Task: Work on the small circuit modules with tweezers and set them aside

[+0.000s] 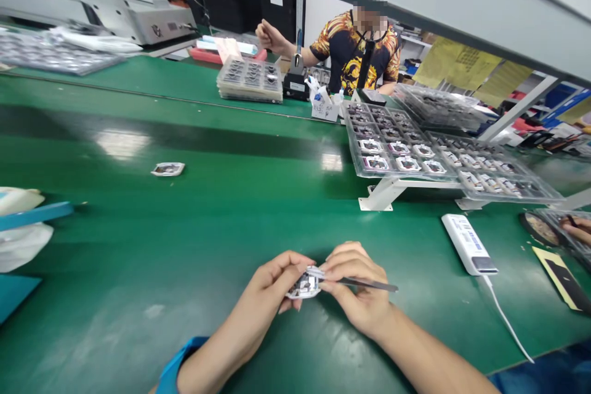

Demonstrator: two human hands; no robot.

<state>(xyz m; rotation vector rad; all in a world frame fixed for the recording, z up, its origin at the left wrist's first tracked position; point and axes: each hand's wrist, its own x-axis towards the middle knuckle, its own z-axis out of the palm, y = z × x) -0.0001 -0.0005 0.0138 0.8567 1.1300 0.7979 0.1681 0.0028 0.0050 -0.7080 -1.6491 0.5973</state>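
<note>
1. left of the white power bank [468, 244], the left hand [272, 283] pinches a small white circuit module [303, 285] between fingers and thumb.
2. the right hand [355, 286] pinches steel tweezers [367, 284], their tips hidden behind its fingers at the module.
3. beyond the power bank, clear trays of modules [397, 148] sit on a white rack [383, 194]; a loose module [167, 168] lies far left on the green bench [138, 246].

The desk [138, 240] is glossy green. A co-worker's shirt [353, 55] is black with orange-yellow swirls. The power bank [467, 245] and its cable [508, 320] are white, the cuff [178, 366] blue, the wall papers [457, 64] yellow, and the held part [303, 285] white with dark patches.
</note>
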